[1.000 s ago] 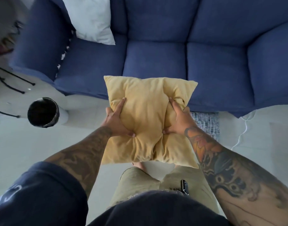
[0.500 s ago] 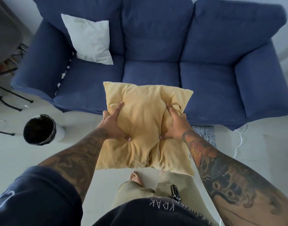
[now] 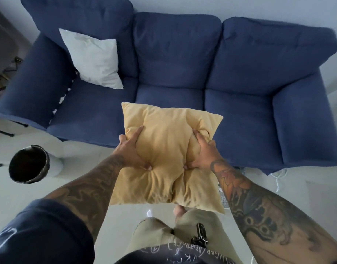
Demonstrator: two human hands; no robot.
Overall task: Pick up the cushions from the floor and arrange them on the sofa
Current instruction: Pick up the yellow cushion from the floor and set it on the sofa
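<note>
I hold a yellow cushion (image 3: pixel 165 155) in the air in front of me, above the floor and just before the front edge of the blue sofa (image 3: pixel 240 115). My left hand (image 3: pixel 131 149) grips its left side, thumb pressed into the fabric. My right hand (image 3: pixel 201 151) grips its right side the same way. A white cushion (image 3: pixel 95 58) leans upright against the sofa's back at the left seat, beside the left armrest.
A dark round bowl-like vessel (image 3: pixel 28 163) stands on the pale floor at the left, near the sofa's left corner. A white cable (image 3: pixel 277 180) trails on the floor at the right. A patterned mat (image 3: pixel 224 199) shows under the cushion's right edge. Black chair legs (image 3: pixel 3 128) at far left.
The view has tilted up, so the whole sofa back now shows. The yellow cushion stays gripped in both hands, held slightly further towards the sofa seat.
</note>
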